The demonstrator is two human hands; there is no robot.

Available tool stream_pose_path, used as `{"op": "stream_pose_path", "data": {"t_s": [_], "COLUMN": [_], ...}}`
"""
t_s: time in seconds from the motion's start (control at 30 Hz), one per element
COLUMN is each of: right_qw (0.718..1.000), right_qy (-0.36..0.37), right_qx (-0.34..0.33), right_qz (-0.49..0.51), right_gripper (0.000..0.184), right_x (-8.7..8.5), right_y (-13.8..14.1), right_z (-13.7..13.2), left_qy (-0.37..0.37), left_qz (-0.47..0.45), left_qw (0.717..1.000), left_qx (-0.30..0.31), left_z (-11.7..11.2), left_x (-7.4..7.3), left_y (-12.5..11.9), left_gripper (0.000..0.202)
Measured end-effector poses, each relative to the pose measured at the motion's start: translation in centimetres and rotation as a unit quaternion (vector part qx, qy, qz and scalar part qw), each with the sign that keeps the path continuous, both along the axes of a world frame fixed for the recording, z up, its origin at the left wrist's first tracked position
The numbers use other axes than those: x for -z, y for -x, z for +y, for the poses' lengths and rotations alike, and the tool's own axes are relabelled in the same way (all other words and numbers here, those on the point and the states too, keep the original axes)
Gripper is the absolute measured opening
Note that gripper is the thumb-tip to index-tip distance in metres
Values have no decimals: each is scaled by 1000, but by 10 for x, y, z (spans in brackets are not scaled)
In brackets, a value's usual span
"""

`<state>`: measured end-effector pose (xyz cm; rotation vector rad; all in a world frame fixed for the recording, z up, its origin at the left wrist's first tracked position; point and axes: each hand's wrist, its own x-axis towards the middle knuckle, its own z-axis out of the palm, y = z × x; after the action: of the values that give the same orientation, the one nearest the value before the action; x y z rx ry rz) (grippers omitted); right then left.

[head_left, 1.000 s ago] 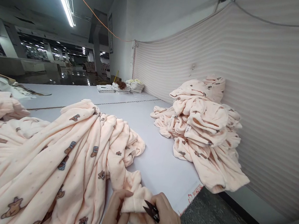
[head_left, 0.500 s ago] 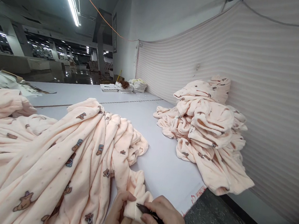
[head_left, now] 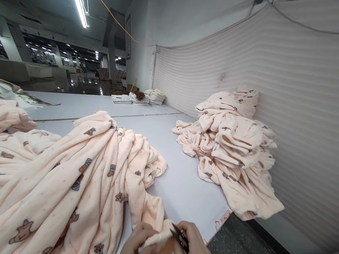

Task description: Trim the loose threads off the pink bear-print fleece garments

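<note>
At the near table edge, my left hand (head_left: 137, 247) pinches the pale peach edge of a fleece garment (head_left: 156, 210), perhaps a cuff. My right hand (head_left: 194, 249) is closed around small black thread snips (head_left: 180, 238). Their blades stand apart and point up and left, close to the fabric. Some fingers of my right hand also seem to touch the cloth, though its far side is hidden. The rest of the bear-printed fleece (head_left: 91, 183) spreads in folds to my left.
A heaped pile of the same fleece garments (head_left: 234, 142) sits on the right of the grey table (head_left: 178, 184), against a striped cloth curtain (head_left: 310, 117). Stacked folded cloths (head_left: 154, 97) lie at the back. White material (head_left: 0, 91) is at far left.
The snips have come off the fabric's edge and tilted upward, with their blades now apart. My left hand has shifted slightly, and the held edge is turned more open.
</note>
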<state>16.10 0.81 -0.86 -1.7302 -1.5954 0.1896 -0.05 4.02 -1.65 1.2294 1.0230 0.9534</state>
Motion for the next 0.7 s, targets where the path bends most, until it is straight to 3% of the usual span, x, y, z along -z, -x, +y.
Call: {"op": "stream_pose_path", "data": {"t_s": [0.1,0.2,0.27,0.4,0.53,0.7], "right_qw": [999,996,988,974,978,977], "right_qy": [25,77,103,137,136,124], "right_qx": [24,-38,-103,-165,-155,-172], "right_qz": [3,15,44,72,32,28], "right_gripper": [8,9,4,30,30,29], "right_x": [-3,-13,-20,-36,-44,-43], "right_y": [-4,-10,-15,-20,-18,-20], "right_z": [10,12,7,-6,-10,-9], "left_qy": [172,191,203,251,262,244], "left_qz": [-144,-299,-347,-375,-378,-373], "left_qw": [970,926,903,879,875,883], "left_qx": [89,133,149,152,153,147], "left_z": [2,3,3,1,1,2], "left_x": [-2,-7,-12,-16,-15,-16], "left_y": [-5,-10,-10,-9,-8,-10], "left_gripper": [22,31,31,32,33,34]}}
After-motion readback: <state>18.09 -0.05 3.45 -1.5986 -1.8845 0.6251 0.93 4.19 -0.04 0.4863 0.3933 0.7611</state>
